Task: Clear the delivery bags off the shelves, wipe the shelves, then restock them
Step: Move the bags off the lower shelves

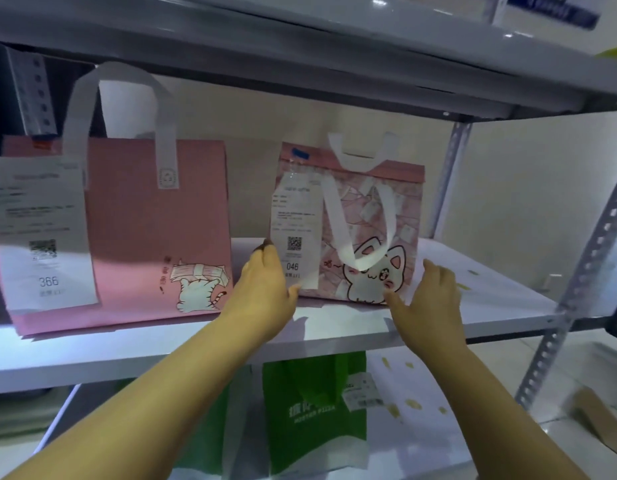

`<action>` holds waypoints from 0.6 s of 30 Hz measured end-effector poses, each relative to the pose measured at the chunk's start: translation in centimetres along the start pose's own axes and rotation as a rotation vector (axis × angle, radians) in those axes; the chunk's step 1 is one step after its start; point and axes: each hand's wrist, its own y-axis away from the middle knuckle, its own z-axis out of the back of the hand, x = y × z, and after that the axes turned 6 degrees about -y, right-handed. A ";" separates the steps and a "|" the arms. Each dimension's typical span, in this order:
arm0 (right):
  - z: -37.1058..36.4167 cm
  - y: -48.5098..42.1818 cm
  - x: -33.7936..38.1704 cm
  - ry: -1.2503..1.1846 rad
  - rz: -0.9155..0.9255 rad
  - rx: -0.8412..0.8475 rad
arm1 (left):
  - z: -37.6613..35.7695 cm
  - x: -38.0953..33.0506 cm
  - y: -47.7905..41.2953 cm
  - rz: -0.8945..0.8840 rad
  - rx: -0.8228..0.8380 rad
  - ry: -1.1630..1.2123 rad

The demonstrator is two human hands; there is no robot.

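You look to be clearing bags now: your left hand (265,282) and right hand (435,299) are open, one at each side of the small cat bag (369,233) standing on the middle shelf (501,299), so next press both sides gently and lift it out.

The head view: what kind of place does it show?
Probably a pickup rack for food delivery orders: white metal shelving holds a large pink non-woven bag and a smaller pink cat-print bag, each with a numbered QR receipt attached; a green pizza bag is on the shelf below.
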 end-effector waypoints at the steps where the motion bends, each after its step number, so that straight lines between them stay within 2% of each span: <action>1: -0.1 -0.4 -0.3 -0.001 -0.011 0.033 | -0.3 0.0 -0.1 0.008 0.020 0.005; 7: -0.8 -2.4 -1.9 -0.070 -0.030 0.201 | -0.8 0.6 -0.7 0.047 0.024 0.016; 18: -0.3 -3.5 -3.2 -0.110 -0.042 0.182 | -0.5 0.0 0.4 0.019 -0.010 -0.023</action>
